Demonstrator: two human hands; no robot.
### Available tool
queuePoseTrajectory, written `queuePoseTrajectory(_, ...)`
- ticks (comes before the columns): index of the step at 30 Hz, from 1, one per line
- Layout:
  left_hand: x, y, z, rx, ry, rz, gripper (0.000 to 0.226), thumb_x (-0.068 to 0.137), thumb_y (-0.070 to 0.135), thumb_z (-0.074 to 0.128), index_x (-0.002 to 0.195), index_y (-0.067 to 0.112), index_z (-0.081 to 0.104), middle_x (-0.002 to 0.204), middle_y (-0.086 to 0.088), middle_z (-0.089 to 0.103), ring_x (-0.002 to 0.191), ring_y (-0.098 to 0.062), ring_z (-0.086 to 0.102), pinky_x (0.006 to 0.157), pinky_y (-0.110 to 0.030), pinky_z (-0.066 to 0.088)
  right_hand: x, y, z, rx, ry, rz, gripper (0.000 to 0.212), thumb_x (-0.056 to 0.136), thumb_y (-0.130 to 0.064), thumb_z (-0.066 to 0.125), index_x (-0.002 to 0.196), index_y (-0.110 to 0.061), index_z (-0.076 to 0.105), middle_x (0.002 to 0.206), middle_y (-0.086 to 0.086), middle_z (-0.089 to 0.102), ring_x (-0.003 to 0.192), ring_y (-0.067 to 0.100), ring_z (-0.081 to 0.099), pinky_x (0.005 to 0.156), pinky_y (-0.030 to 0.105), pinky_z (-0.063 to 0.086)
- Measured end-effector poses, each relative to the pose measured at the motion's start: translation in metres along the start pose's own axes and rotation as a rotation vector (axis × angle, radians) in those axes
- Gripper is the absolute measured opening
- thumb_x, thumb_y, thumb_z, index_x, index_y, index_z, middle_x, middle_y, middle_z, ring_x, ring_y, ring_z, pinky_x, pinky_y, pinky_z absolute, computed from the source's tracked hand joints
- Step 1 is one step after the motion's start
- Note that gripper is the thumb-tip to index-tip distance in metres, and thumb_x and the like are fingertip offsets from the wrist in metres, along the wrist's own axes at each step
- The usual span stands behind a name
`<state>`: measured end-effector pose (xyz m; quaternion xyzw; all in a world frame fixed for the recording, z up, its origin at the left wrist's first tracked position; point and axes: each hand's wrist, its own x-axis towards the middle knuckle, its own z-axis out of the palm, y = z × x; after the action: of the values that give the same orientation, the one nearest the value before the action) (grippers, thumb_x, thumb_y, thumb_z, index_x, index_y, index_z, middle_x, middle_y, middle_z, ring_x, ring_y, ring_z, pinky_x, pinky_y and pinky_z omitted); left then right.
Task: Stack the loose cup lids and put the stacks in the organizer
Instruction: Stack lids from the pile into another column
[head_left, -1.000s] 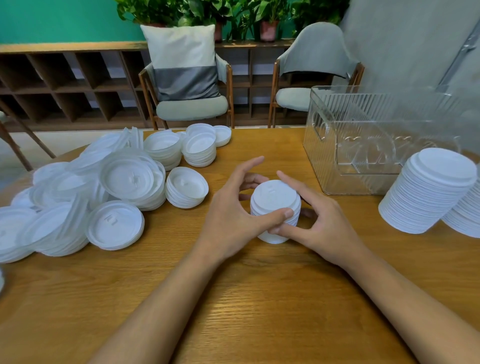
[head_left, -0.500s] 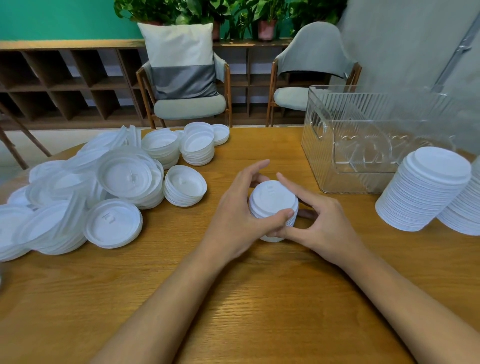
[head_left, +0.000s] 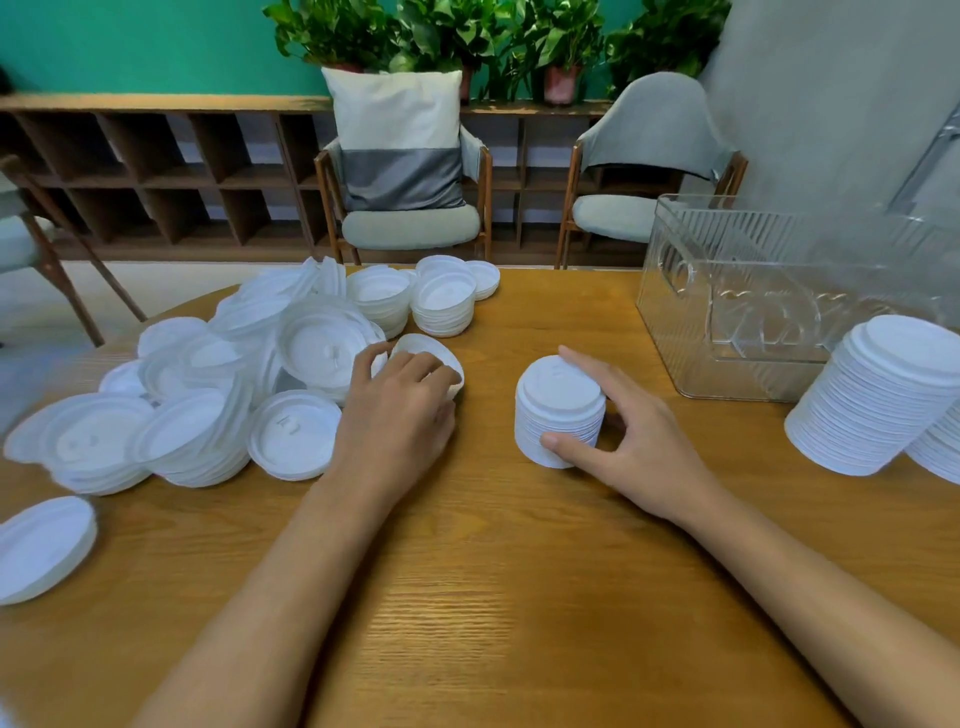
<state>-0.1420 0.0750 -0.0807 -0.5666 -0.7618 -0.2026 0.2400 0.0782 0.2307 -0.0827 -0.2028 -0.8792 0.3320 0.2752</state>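
One lid stack (head_left: 558, 405) in right hand (head_left: 639, 439); left hand (head_left: 400, 410) seemingly grips smaller stack (head_left: 411, 344).

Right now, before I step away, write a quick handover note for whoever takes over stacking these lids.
Left hand grips a small bunch of lids at the edge of the loose heap.
Right hand holds the centre stack upright on the table, thumb in front, fingers behind.
Done: the centre stack, plus tall stacks at far right beside the clear organizer.
Left: add the bunch to the centre stack, stack the rest of the heap, then move every stack into the organizer; I see none inside yet.
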Motion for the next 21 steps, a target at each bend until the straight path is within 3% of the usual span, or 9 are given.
queuePoseTrajectory(2,-0.001,0.0,0.0,0.017,-0.005,-0.015,0.027,0.079,0.005,0.082,0.103,0.015,0.078,0.093,-0.002,0.076,0.091,-0.03,0.071,0.103,-0.053,0.041,0.006,-0.005,0.008,0.004,0.01,0.002,0.082,0.083,-0.046,0.084,0.154,-0.044,0.043,0.143,-0.024,0.052,0.131,-0.016,0.042,0.101,0.0,0.031)
queuePoseTrajectory(4,-0.002,0.001,0.001,0.0,0.009,-0.012,0.027,0.078,-0.002,0.081,0.098,0.016,0.079,0.084,-0.002,0.076,0.08,-0.03,0.071,0.096,-0.048,0.045,0.01,-0.007,0.015,0.011,0.02,0.001,0.081,0.084,-0.043,0.084,0.154,-0.043,0.044,0.142,-0.026,0.051,0.129,-0.018,0.041,0.097,-0.003,0.03)
queuePoseTrajectory(8,-0.003,0.001,0.002,-0.13,0.027,-0.053,0.035,0.077,-0.01,0.08,0.102,0.014,0.079,0.087,-0.002,0.077,0.083,-0.031,0.072,0.089,-0.048,0.05,0.01,-0.007,0.021,0.018,0.055,-0.003,0.079,0.084,-0.04,0.085,0.153,-0.042,0.045,0.141,-0.027,0.051,0.129,-0.018,0.042,0.097,-0.002,0.031)
queuePoseTrajectory(13,-0.001,0.002,0.004,-0.225,0.011,-0.084,0.041,0.078,-0.012,0.076,0.109,0.014,0.077,0.094,0.0,0.075,0.09,-0.026,0.07,0.091,-0.039,0.045,0.01,-0.005,0.019,0.022,0.039,0.006,0.08,0.083,-0.042,0.085,0.152,-0.045,0.046,0.139,-0.024,0.053,0.13,-0.011,0.045,0.097,0.0,0.034)
queuePoseTrajectory(16,-0.001,0.003,0.004,-0.265,0.021,-0.083,0.035,0.078,-0.007,0.083,0.104,0.016,0.077,0.092,0.002,0.07,0.085,-0.021,0.067,0.084,-0.033,0.043,0.01,-0.004,0.017,0.018,0.035,0.0,0.08,0.082,-0.043,0.086,0.151,-0.045,0.047,0.139,-0.025,0.053,0.13,-0.012,0.045,0.097,0.0,0.034)
queuePoseTrajectory(19,0.0,0.01,0.0,-0.369,0.057,-0.105,0.024,0.081,0.005,0.087,0.101,0.015,0.077,0.094,0.006,0.065,0.082,-0.013,0.064,0.072,-0.032,0.052,0.009,-0.002,0.014,0.022,0.035,0.001,0.08,0.081,-0.045,0.086,0.151,-0.044,0.047,0.138,-0.026,0.053,0.129,-0.013,0.045,0.096,0.0,0.034)
queuePoseTrajectory(21,0.001,0.015,-0.004,-0.419,0.139,-0.117,0.02,0.087,0.009,0.083,0.106,0.012,0.076,0.098,0.01,0.06,0.084,-0.005,0.057,0.074,-0.019,0.05,0.008,-0.002,0.013,0.027,0.041,0.002,0.081,0.079,-0.05,0.086,0.15,-0.043,0.048,0.136,-0.025,0.053,0.13,-0.009,0.046,0.098,0.003,0.036)
